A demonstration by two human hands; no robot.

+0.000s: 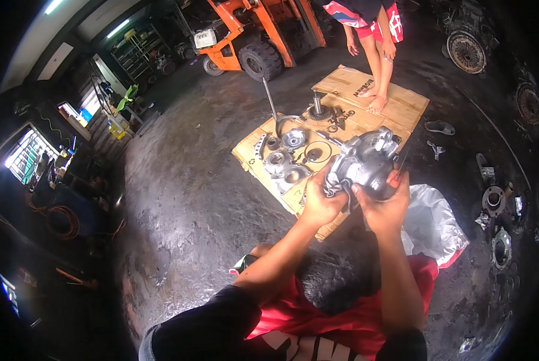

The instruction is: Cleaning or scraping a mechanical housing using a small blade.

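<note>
A rounded, shiny metal housing (368, 157) is held up in front of me between both hands, above the cardboard's near right corner. My left hand (325, 203) is closed on its lower left side, where a crumpled grey rag (339, 185) seems to be bunched under the fingers. Gripping the lower right side is my right hand (388, 207); something small and red (394, 178) shows by its fingers, too unclear to name. On the flattened cardboard (410, 102) beyond lie a round metal cover (294, 138), a thin ring (318, 152) and a two-holed casting (284, 168).
A gear on a shaft (319, 111) and a long-handled fork (270, 99) rest farther back. Another person's bare feet (377, 103) stand on the cardboard. Beside my right knee sits a silvery sack (428, 219). An orange forklift (245, 39) is behind; metal parts (501, 248) lie at right.
</note>
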